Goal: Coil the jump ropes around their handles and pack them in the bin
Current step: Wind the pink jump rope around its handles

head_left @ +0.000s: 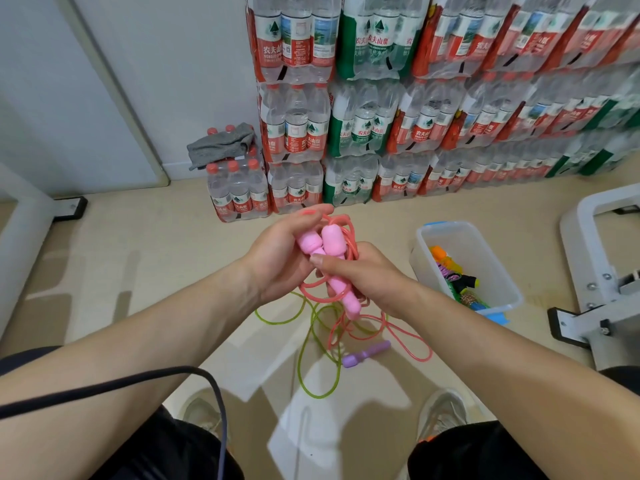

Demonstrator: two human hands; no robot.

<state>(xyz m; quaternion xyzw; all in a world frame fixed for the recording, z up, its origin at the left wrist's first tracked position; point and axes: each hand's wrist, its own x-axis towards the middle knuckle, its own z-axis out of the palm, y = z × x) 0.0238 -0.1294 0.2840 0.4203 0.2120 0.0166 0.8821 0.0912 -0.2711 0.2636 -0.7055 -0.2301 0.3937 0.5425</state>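
Grips pink handles (330, 249) in curled left hand (277, 252); clamps pink rope (351, 237) loops in curled right hand (362, 277). May snag hanging slack on green rope (300, 358) below, loosening coils.

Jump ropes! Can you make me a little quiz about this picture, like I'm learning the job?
1. True or false: the left hand and the right hand both hold the pink handles.
2. Fill in: the clear bin stands on the person's ____ side.
3. Where does the purple handle lie? A) in the clear bin B) on the floor C) in the left hand
Key: 1 true; 2 right; 3 B.
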